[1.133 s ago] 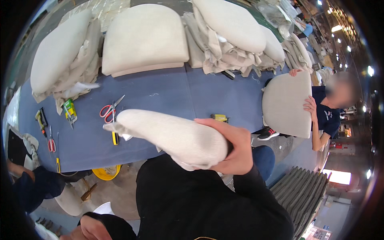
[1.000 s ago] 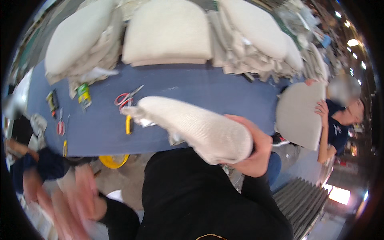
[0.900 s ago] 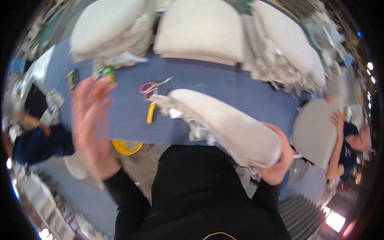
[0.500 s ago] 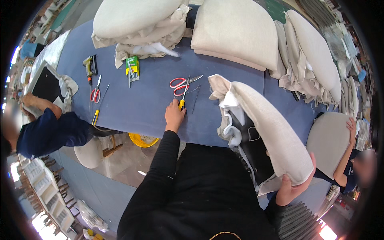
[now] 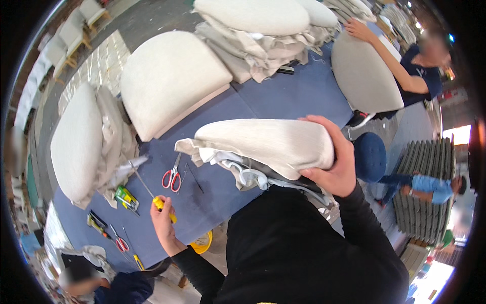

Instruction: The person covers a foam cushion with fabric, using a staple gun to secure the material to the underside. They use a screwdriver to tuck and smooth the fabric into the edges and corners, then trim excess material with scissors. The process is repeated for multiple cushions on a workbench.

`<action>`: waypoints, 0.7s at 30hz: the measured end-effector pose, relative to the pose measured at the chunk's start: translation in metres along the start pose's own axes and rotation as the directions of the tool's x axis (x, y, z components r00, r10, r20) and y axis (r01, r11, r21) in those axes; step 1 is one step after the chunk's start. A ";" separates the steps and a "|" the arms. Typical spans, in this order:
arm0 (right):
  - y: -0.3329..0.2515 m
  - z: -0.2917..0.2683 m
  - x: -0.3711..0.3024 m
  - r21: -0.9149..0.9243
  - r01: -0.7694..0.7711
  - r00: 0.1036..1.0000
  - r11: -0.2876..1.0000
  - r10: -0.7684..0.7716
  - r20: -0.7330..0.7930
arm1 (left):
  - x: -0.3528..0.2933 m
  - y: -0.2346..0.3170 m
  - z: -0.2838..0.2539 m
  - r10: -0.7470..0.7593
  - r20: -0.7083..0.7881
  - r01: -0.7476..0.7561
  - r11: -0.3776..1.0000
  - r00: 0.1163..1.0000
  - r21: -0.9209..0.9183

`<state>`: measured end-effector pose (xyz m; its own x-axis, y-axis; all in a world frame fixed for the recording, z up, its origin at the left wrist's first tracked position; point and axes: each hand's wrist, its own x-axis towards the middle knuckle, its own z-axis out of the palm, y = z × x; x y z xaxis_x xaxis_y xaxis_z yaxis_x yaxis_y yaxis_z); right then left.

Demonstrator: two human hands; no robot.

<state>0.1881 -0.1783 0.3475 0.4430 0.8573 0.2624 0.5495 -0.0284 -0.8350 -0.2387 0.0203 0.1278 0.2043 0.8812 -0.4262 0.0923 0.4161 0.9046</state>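
Observation:
My left hand (image 5: 163, 223) is closed round the yellow handle of a screwdriver (image 5: 158, 201), whose long thin shaft points up and away over the table; its tip is too fine to make out. My right hand (image 5: 338, 162) grips the right end of a beige padded chair cushion (image 5: 263, 142), thumb below and fingers on top. Loose cover fabric and white wadding hang from the cushion's left end and underside. Red-handled scissors (image 5: 172, 180) lie on the blue table just beyond my left hand, beside a thin dark strand.
Finished-looking cushions (image 5: 174, 81) and piled covers (image 5: 253, 48) stand along the far side of the blue table (image 5: 212, 202). A green box (image 5: 126, 198), a staple gun (image 5: 97, 224) and more scissors (image 5: 120, 244) lie left. Co-workers are at both ends; one holds a cushion (image 5: 362, 73).
My left hand has lifted the screwdriver off the table. My right hand has raised the cushion and turned it more level in front of me. The view has swung to the right.

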 end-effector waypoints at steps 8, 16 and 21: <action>0.079 -0.034 0.064 0.250 0.117 0.991 0.961 -0.096 -0.096 | -0.006 0.175 0.177 0.437 0.345 -0.557 0.628 0.830 0.544; 0.186 -0.070 0.107 0.195 0.022 0.978 0.981 0.019 -0.208 | 0.030 0.151 0.224 0.356 0.262 -0.441 0.692 0.897 0.571; 0.236 -0.075 0.126 0.131 0.045 0.967 0.990 -0.010 -0.256 | 0.035 0.055 0.218 0.053 0.217 -0.108 0.963 0.975 0.249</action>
<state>0.4269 -0.1159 0.2202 0.6041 0.6975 0.3854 0.4710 0.0777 -0.8787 -0.0140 0.0251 0.1629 0.4159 0.8323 -0.3665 0.3092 0.2496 0.9177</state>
